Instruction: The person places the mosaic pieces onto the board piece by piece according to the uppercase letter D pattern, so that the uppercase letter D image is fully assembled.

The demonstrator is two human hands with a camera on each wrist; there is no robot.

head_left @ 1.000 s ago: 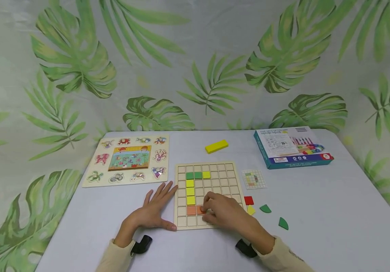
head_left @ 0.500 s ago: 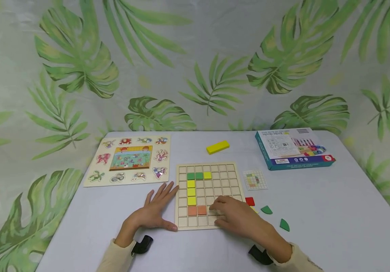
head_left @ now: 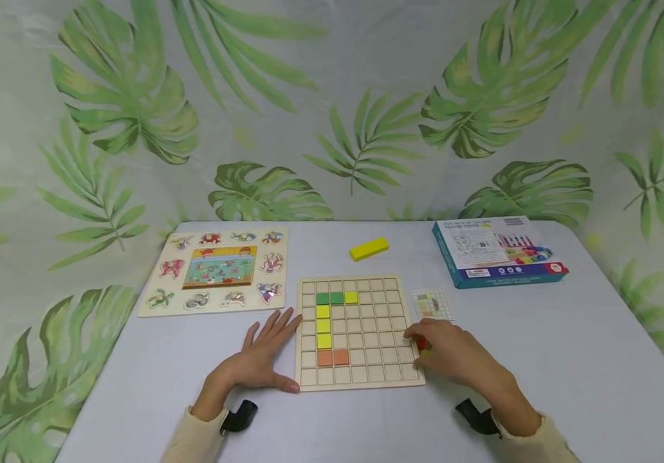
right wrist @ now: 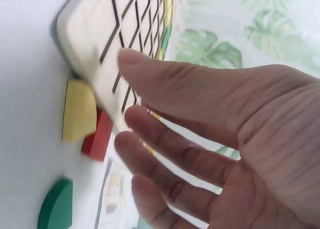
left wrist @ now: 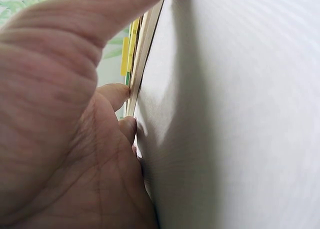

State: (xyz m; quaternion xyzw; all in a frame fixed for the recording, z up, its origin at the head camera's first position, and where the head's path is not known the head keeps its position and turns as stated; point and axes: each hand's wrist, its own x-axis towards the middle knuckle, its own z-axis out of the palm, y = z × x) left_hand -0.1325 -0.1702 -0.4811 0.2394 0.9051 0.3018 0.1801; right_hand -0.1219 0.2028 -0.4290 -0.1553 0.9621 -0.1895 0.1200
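Note:
A wooden grid board (head_left: 369, 334) lies in the middle of the table. Set in its cells are green tiles (head_left: 329, 298), yellow tiles (head_left: 323, 325) and two orange tiles (head_left: 332, 357). My left hand (head_left: 262, 360) rests with spread fingers against the board's left edge. Over the board's right edge hovers my right hand (head_left: 453, 350), its fingers loosely bent and nothing between them in the right wrist view. Just below it, beside the board, lie a red square tile (right wrist: 97, 136) and a yellow piece with a curved side (right wrist: 79, 110). A green quarter-round piece (right wrist: 56, 206) lies farther off.
A small pattern card (head_left: 433, 305) lies right of the board. Behind the board is a yellow bar (head_left: 369, 249). At the back right sits a flat printed box (head_left: 500, 252); at the left, a sea-animal puzzle board (head_left: 152, 289).
My right hand has let go of the second orange tile, which now lies in the grid, and moved right to the board's edge. My left hand has stayed put.

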